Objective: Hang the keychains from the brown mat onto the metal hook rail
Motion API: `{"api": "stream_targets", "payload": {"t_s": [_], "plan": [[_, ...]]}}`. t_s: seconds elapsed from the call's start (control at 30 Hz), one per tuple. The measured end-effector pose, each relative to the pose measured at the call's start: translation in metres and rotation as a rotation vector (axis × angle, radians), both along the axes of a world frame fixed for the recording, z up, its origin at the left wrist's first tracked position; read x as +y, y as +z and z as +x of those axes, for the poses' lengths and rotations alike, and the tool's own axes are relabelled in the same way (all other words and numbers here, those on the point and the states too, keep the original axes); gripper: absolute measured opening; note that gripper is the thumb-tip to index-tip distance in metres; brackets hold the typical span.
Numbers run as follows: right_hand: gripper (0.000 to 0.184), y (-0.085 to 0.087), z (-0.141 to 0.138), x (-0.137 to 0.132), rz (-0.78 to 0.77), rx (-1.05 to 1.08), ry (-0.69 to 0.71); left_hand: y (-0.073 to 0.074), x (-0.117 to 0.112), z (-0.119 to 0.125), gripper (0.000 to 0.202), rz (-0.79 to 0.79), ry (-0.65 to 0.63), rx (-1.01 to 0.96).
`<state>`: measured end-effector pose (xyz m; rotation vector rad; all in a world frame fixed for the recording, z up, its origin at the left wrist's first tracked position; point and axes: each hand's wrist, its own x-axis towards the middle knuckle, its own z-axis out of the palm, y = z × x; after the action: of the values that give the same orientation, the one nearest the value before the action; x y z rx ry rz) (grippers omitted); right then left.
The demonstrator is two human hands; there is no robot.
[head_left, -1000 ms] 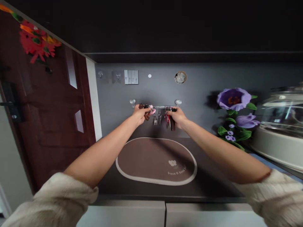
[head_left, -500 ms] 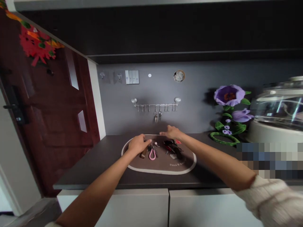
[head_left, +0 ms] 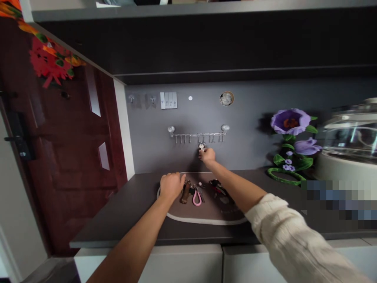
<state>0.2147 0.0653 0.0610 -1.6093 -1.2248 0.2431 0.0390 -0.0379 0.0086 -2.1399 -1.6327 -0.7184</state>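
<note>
My right hand (head_left: 208, 155) is raised to the hook rail (head_left: 198, 135) on the back wall. Its fingers are closed at the silver keys (head_left: 202, 146) that hang below the middle hooks. My left hand (head_left: 172, 184) rests on the left part of the brown mat (head_left: 188, 220), thumb apart from the fingers, holding nothing that I can see. Just right of it lies a brown key fob (head_left: 185, 192). Beside that is a pink loop keychain (head_left: 197, 197) with small keys. A dark bunch of keys (head_left: 216, 187) lies farther right, partly behind my right forearm.
A dark shelf (head_left: 206, 43) overhangs the counter (head_left: 118, 220). On the right stand purple fabric flowers (head_left: 291, 122) and a white appliance with a clear top (head_left: 350, 137). Small clear hooks (head_left: 152, 100) and a white switch panel (head_left: 169, 100) are on the wall. A dark red door (head_left: 88, 157) stands left.
My right hand has moved up and slightly left from above the mat to the hanging keys and closed on them. My left hand stays by the mat's left side. The view has shifted slightly.
</note>
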Motion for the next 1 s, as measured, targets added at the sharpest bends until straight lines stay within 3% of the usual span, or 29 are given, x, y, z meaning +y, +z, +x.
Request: {"api": "stream_targets", "payload": {"t_s": [0.13, 0.23, 0.3, 0.37, 0.43, 0.6, 0.7, 0.8, 0.83, 0.9, 0.97, 1.0], "plan": [[0.019, 0.032, 0.004, -0.019, 0.185, 0.252, 0.202, -0.001, 0.004, -0.001, 0.050, -0.055, -0.029, -0.033], [0.021, 0.057, 0.003, -0.029, 0.252, 0.328, 0.227, -0.002, 0.004, -0.002, 0.049, -0.092, -0.041, -0.055], [0.020, 0.063, 0.001, -0.035, 0.220, 0.339, 0.247, -0.003, 0.005, -0.003, 0.048, -0.111, -0.034, -0.068], [0.019, 0.054, -0.001, -0.041, 0.101, 0.327, 0.293, -0.004, 0.006, -0.006, 0.046, -0.123, -0.029, -0.076], [0.018, 0.035, -0.001, -0.051, -0.058, 0.268, 0.329, -0.005, 0.007, -0.008, 0.045, -0.135, -0.028, -0.084], [0.023, -0.016, -0.005, -0.092, -0.375, -0.150, 0.334, -0.009, 0.008, -0.012, 0.041, -0.174, -0.023, -0.166], [0.025, -0.018, -0.009, -0.119, -0.458, -0.533, 0.336, -0.012, 0.007, -0.013, 0.034, -0.184, -0.055, -0.296], [0.026, 0.000, -0.010, -0.140, -0.424, -0.760, 0.261, -0.007, 0.003, -0.012, 0.030, -0.187, -0.167, -0.486], [0.027, 0.008, -0.009, -0.146, -0.428, -0.772, 0.337, -0.003, 0.001, -0.012, 0.032, -0.212, -0.228, -0.564], [0.030, 0.023, -0.003, -0.153, -0.541, -0.704, 0.630, 0.011, -0.006, -0.012, 0.032, -0.342, -0.406, -0.731], [0.037, 0.034, 0.005, -0.157, -0.681, -0.454, 0.930, 0.029, -0.014, -0.013, 0.032, -0.608, -0.665, -0.854], [0.042, 0.036, 0.010, -0.158, -0.670, -0.267, 1.020, 0.038, -0.018, -0.014, 0.035, -0.747, -0.793, -0.900]]}}
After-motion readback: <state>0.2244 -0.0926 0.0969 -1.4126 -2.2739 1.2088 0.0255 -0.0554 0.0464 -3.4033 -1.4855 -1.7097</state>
